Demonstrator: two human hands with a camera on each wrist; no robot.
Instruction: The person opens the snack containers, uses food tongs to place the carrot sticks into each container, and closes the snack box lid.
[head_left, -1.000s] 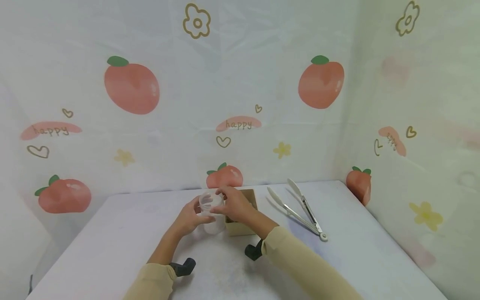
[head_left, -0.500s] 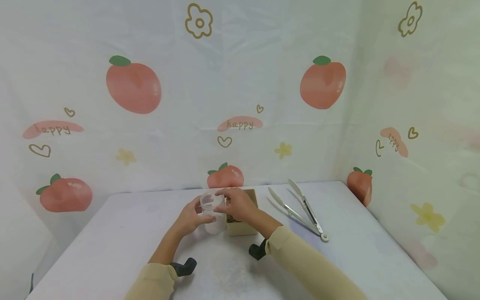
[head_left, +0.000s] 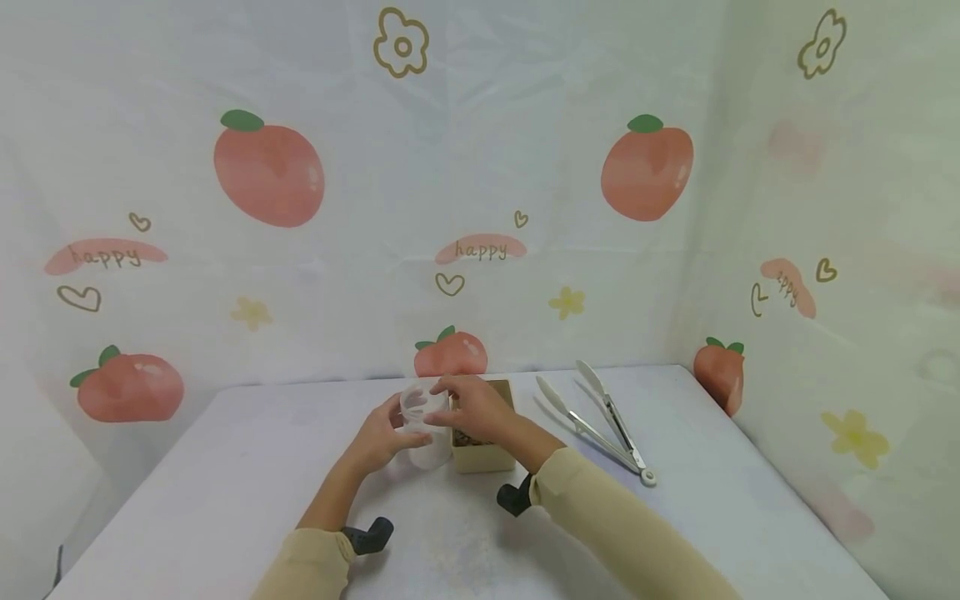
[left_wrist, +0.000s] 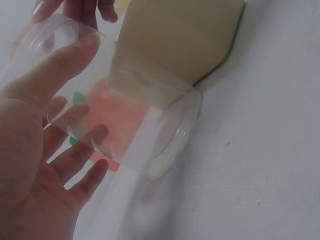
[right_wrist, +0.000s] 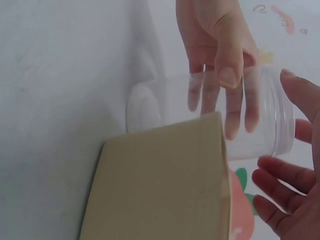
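A clear plastic jar (head_left: 429,450) stands upright on the table. My left hand (head_left: 378,437) grips its upper body, thumb on the near side and fingers behind, visible through the plastic in the left wrist view. Around the clear lid (right_wrist: 285,115) at the jar's top, my right hand (head_left: 480,410) has its thumb and fingers on opposite sides. Whether the lid sits fully down is hard to tell through the clear plastic. Just right of the jar is an open cream box (head_left: 483,458), partly covered by the right hand, with something brown inside.
Metal tongs (head_left: 611,437) with pale tips lie spread to the right of the box. A white cloth covers the table (head_left: 247,492). Behind and to the right rise printed curtain walls (head_left: 360,192).
The right hand's fingers have shifted slightly at the jar's top. The left hand keeps its grip; jar, box and tongs stay where they were.
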